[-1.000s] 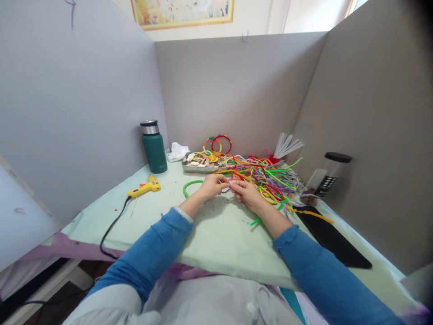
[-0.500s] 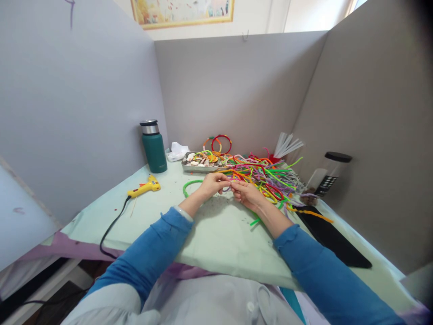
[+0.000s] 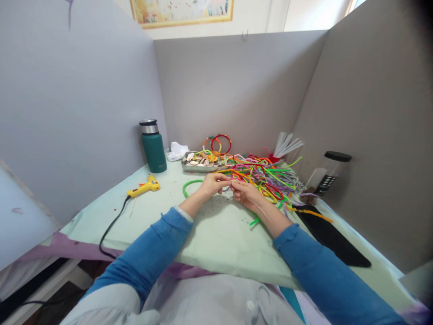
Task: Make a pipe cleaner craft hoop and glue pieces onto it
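Note:
My left hand (image 3: pixel 212 185) and my right hand (image 3: pixel 246 193) meet fingertip to fingertip over the pale green table top (image 3: pixel 203 225). Both pinch a thin purple pipe cleaner (image 3: pixel 231 186) between thumb and fingers. Just behind them lies a tangled pile of coloured pipe cleaners (image 3: pixel 264 174). A green pipe-cleaner ring (image 3: pixel 189 185) rests on the table left of my left hand. Both arms wear blue sleeves.
A yellow glue gun (image 3: pixel 145 187) with a black cord lies at the left. A green flask (image 3: pixel 153 146) stands at the back left beside a metal tray of shells (image 3: pixel 199 161). A black mat (image 3: pixel 329 234) and a dark-lidded jar (image 3: pixel 329 174) sit at right. Grey partition walls enclose the table.
The hands stay together at the same spot; the fingers have shifted slightly on the pipe cleaner. Nothing else has moved.

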A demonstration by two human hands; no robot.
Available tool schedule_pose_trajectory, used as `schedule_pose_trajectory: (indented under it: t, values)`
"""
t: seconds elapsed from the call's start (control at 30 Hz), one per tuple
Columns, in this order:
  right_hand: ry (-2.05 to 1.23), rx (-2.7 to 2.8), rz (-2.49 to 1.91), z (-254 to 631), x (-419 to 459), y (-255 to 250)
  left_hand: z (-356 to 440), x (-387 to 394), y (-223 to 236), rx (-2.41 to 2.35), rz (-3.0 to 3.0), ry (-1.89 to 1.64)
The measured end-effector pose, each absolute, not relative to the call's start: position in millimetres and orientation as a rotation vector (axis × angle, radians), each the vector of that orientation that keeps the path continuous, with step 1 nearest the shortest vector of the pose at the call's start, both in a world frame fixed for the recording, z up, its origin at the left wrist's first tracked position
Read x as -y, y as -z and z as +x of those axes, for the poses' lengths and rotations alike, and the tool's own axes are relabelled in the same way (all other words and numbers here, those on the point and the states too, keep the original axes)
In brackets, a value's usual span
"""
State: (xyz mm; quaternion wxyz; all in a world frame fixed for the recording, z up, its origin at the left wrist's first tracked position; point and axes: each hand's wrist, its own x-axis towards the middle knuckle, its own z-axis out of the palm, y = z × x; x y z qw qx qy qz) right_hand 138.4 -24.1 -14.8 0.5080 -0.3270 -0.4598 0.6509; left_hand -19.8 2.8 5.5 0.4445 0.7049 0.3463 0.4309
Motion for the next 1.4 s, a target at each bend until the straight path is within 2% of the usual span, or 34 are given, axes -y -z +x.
schedule_pose_trajectory:
  t: [0.43, 0.83, 1.03, 1.4]
  values:
    - [-1.452, 1.153, -0.900, 138.0, 21.0, 20.3, -19.1, -4.6, -2.6, -0.967, 2.065, -0.988]
    - [-1.150, 1.328, -1.096, 133.1, 24.5, 22.3, -24.4, 0.6, -3.2, -1.178, 2.634, -0.908]
    - [-1.162, 1.298, -1.101, 133.9, 23.5, 22.6, -23.3, -2.9, -1.0, -1.187, 2.545, -0.947]
    - [-1.335, 1.248, -0.988, 135.3, 25.5, 17.7, -22.6, -5.0, -5.4, -1.012, 1.989, -0.978]
